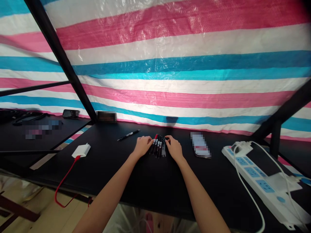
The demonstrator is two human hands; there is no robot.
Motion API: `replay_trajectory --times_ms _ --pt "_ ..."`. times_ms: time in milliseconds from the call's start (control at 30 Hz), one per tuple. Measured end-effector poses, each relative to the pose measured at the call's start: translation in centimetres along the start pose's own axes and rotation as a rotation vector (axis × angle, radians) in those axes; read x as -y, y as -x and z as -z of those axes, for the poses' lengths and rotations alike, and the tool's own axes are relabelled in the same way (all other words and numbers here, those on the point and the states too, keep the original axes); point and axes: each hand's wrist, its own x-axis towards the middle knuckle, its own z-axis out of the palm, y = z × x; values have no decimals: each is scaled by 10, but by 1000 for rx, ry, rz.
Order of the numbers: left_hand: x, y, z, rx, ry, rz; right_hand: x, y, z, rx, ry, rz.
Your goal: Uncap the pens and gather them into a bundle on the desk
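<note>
Several pens (pixel 159 146) lie side by side in a bunch on the black tabletop (pixel 157 184), mostly black with white labels, and one with a red end. My left hand (pixel 143 144) rests at the bunch's left side, fingers bent and drawn together, with fingertips against the pens. Against the right side sits my right hand (pixel 174 146), its fingers curled inward too. Between them the two hands hold the bunch. Off to the left of my left hand a single black pen (pixel 128 135) lies at a slant, apart from the others.
A phone (pixel 200 145) lies right of my hands. Farther right is a white power strip (pixel 257 184) with plugs and cables. At left sits a white charger (pixel 81 150) with a red cable (pixel 65 181). Behind stands a striped sheet (pixel 170 74) with black frame bars (pixel 60 58).
</note>
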Motion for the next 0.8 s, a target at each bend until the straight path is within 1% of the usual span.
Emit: replay_trajectory --times_ms 100,200,367,433,500,567,633,700,800 --pt "2 0 1 -42 -78 22 0 0 -1 -2 13 3" --pt "8 0 2 -147 -187 69 0 0 -2 -3 31 5" --pt "28 1 5 -342 -357 151 1 0 -1 5 61 3" --pt "37 2 8 -384 -422 193 1 1 -1 6 73 -1" --pt "46 4 11 -384 -488 273 1 1 -1 7 78 0" --pt "52 6 14 -348 -543 366 1 1 -2 12 77 5" --pt "55 7 17 -311 -564 428 1 1 -2 15 79 -2" --pt "54 7 18 -286 -541 429 2 2 -2 13 78 -14" --pt "41 4 18 -294 -449 330 2 2 -3 -62 10 -24"
